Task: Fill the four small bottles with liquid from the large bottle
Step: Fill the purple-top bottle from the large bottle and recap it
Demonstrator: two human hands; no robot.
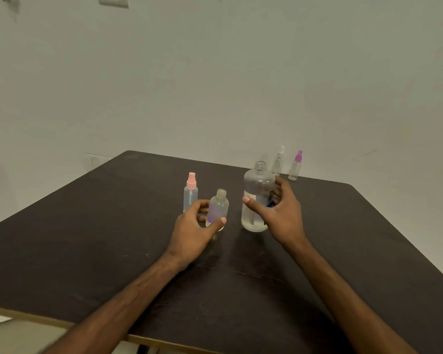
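Head view, looking down over a dark table [87,238] set vs. a pale wall [215,72].

L hand [197,226]: partly closed, wrapped round the small open bottle [217,209]. The thumb lies across the lower front of it. The fingers [202,206] curl round the back on its left side. Bottle is upright and uncapped, w/ a threaded neck and a purplish label on the body. Can't tell if its base touches the table or hangs just above. Liquid level inside not readable.

R hand [279,213]: spread wider, gripping the large bottle [257,190] from its right side. The thumb presses the near face at approx. mid height. The fingers [281,186] curl round the far right side. Large bottle is approx. upright, cap off, w/ clear liquid in roughly the lower half. A label w/ a blue spot shows between thumb and fingers. Base on the table or just off it: can't tell.

The two held bottles sit near each other at mid table, a gap between them, not touching.

Other small bottles are all upright w/ spray tops on:
- pink-cap spray bottle [190,192]: just beside the L hand's fingers, left of and behind the small open bottle.
- white-cap spray bottle [279,159]: at the far edge, partly hidden behind the large bottle.
- purple-cap spray bottle [296,166]: just right of the white-cap one, also at the far edge, well apart from both hands.

Contents of these three not readable.
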